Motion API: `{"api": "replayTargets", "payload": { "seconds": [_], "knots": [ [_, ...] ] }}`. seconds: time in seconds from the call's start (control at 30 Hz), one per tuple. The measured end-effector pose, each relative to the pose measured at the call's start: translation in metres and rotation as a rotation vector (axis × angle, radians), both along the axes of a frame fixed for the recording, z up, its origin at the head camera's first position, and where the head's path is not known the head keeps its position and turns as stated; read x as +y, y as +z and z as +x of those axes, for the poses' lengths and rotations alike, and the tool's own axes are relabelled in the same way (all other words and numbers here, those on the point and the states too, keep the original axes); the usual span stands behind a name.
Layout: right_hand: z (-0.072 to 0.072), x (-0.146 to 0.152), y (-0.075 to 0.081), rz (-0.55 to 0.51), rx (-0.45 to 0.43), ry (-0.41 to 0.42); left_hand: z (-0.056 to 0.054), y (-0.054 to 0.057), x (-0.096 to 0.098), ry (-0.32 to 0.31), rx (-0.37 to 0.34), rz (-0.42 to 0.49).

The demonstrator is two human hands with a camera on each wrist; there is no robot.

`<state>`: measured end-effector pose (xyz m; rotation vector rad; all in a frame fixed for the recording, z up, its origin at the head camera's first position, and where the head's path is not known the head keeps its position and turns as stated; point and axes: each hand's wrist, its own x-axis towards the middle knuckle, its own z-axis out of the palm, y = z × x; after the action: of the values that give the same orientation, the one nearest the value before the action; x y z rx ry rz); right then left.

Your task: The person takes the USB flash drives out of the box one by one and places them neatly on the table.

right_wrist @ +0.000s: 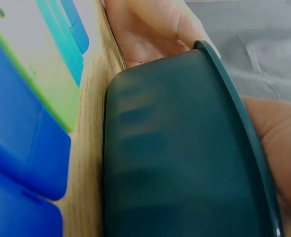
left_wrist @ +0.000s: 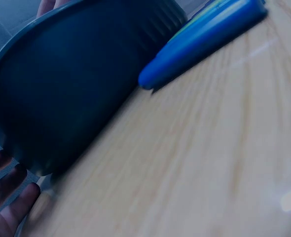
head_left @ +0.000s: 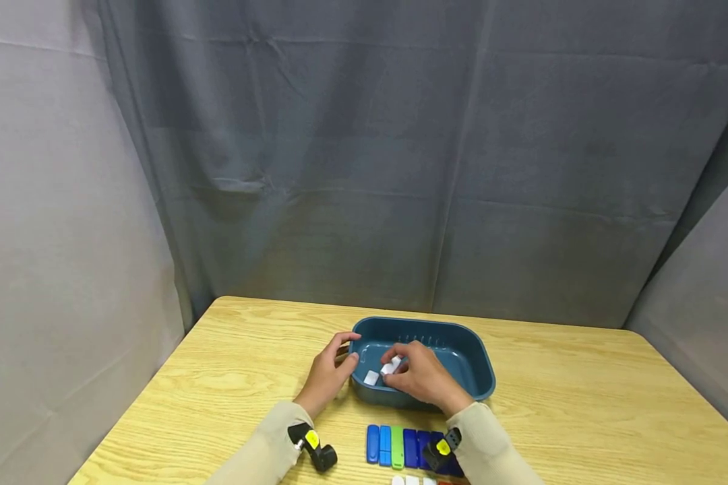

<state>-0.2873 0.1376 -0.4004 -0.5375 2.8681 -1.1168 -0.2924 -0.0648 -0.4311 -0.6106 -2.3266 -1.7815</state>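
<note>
A dark blue-green plastic basin stands on the wooden table. My left hand holds its left end, with thumb and index finger at the rim; in the left wrist view, several fingers show beside the base. My right hand reaches over the near rim into the basin and pinches a small white block, partly hidden by the fingers. Another small white block lies on the basin floor to its left. In the right wrist view, the basin wall hides the right fingertips.
In front of the basin lies a row of flat, rounded pieces: blue, light blue, green and dark blue. White pieces and a red one show at the bottom edge. Grey curtains enclose the table.
</note>
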Motion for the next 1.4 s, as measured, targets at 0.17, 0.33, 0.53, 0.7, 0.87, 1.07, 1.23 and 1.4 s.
{"api": "replayTargets", "payload": {
  "seconds": [0.17,0.33,0.53,0.7,0.87,1.07,1.23,1.4],
  "knots": [
    [0.003,0.002,0.000,-0.004,0.060,-0.019,0.000,-0.002,0.001,0.002,0.000,-0.006],
    [0.010,0.004,0.005,0.010,0.143,-0.041,-0.002,-0.007,0.002,-0.009,-0.006,-0.013],
    [0.023,0.006,0.018,0.022,0.213,0.011,-0.021,-0.036,0.004,0.008,0.003,-0.010],
    [0.041,0.007,0.026,0.056,0.260,0.132,-0.025,-0.043,0.002,0.019,0.020,-0.018],
    [0.059,0.005,0.031,0.078,0.306,0.243,-0.026,-0.043,0.001,0.019,0.017,-0.020],
    [0.078,0.003,0.032,0.096,0.384,0.326,-0.025,-0.038,0.001,0.031,0.019,-0.020],
    [0.091,0.003,0.032,0.113,0.304,0.369,-0.011,-0.018,-0.001,0.009,0.015,0.005],
    [0.100,0.004,0.030,0.105,0.140,0.409,-0.013,-0.019,-0.001,0.015,0.026,0.005]
  ]
}}
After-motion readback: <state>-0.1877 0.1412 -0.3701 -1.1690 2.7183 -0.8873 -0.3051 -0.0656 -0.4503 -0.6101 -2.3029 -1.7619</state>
